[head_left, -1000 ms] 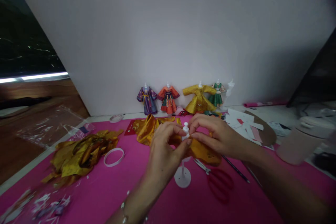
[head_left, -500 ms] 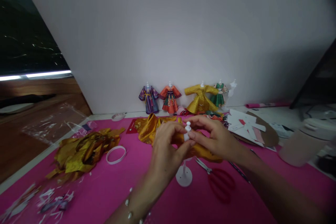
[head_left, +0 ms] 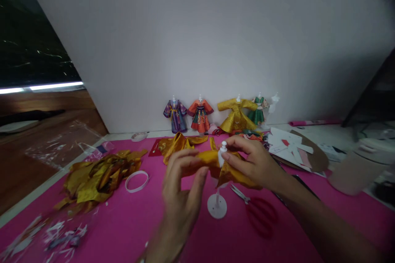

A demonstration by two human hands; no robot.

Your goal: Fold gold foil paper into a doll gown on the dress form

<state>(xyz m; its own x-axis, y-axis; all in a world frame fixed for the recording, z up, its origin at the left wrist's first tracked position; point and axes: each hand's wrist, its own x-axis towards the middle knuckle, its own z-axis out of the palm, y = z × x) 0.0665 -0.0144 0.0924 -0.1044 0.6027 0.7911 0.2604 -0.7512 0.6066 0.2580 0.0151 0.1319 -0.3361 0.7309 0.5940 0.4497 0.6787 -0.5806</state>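
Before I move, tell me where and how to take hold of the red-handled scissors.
Probably grip the red handles, coming from the near side: the scissors lie on the pink mat with handles toward the person and blades pointing away.

A lidded cup (head_left: 353, 172) (pale, upright) stands near white papers (head_left: 282, 152).

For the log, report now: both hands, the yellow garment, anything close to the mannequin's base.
Left hand open beside yellow garment. Right hand pinching it against upright white mannequin. Garment's front parted. Red-handled scissors close beside round base.
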